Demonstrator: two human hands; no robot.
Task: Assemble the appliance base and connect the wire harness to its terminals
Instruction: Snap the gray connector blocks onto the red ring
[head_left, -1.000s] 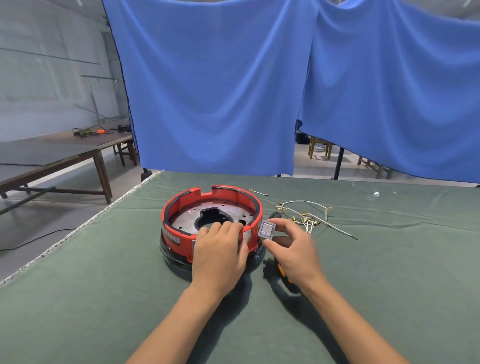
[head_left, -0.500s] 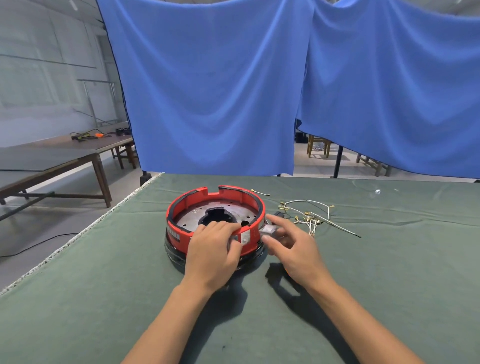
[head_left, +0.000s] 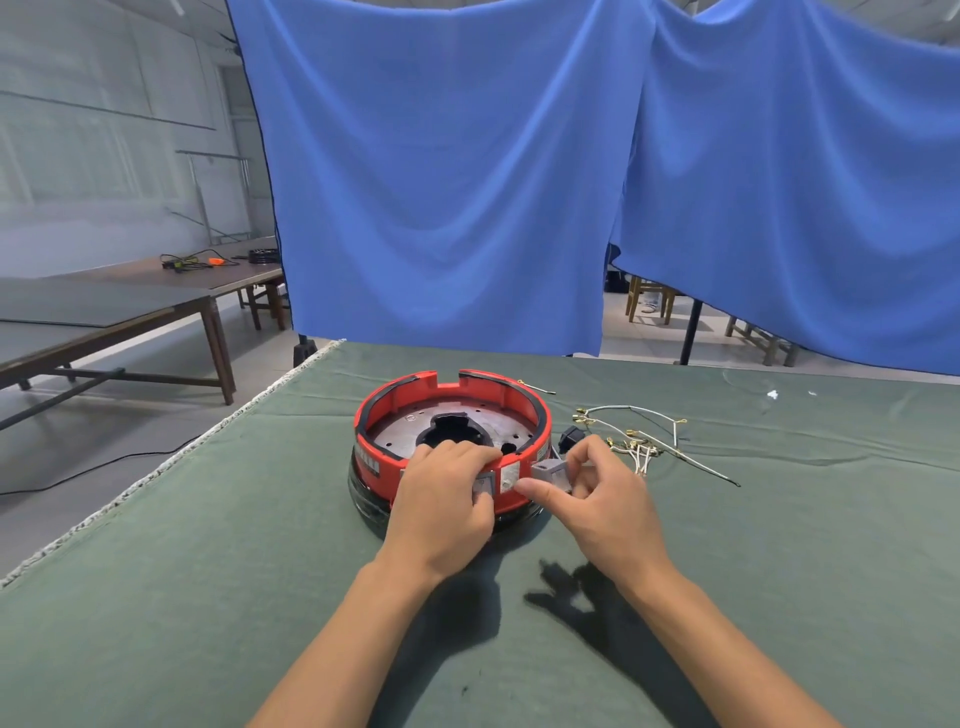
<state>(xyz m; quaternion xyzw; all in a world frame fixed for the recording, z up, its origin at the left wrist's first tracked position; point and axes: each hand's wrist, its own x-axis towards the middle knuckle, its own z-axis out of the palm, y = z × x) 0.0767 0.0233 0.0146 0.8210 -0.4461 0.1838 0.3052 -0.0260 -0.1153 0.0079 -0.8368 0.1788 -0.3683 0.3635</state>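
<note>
Two hands at red base (head_left: 447, 415), counter (head_left: 208, 597) centre. Left hand (head_left: 441, 514) clamps near rim, fingers (head_left: 462, 454) hooked over edge, thumb pressing grey switch already in wall. Right hand (head_left: 597, 499) at 3 o'clock pinches second grey switch (head_left: 551, 472) just outside wall. Risk: switch cocked at opening, jams or slips from pinch. Wire harness (head_left: 636, 441) loose at 2 o'clock, unconnected.

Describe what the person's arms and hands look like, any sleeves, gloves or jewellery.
Both forearms are bare up to the picture's edge, no sleeve in view. The left hand and the right hand wear no gloves, and no ring, watch or bracelet shows on either. Fingernails are short.
</note>
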